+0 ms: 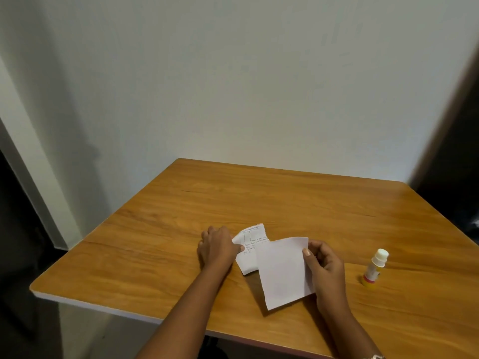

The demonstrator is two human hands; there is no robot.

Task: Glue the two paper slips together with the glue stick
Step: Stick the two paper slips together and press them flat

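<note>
While left hand [217,248] pinches printed slip [250,244], right hand [325,265] blank slip [282,270], both by edges, glue stick [375,268] apart rightward.

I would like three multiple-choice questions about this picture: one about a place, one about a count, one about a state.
1. Where does the glue stick stand? A) on the floor B) on the table, right of the right hand C) on a shelf
2. How many paper slips are there? A) one B) two C) three
3. How is the blank slip? A) crumpled B) lying untouched C) held by the right hand
Answers: 1 B, it stands alone beyond that hand; 2 B, a printed slip under the left hand's thumb and the blank one; 3 C, the hand pinches its right edge.
</note>
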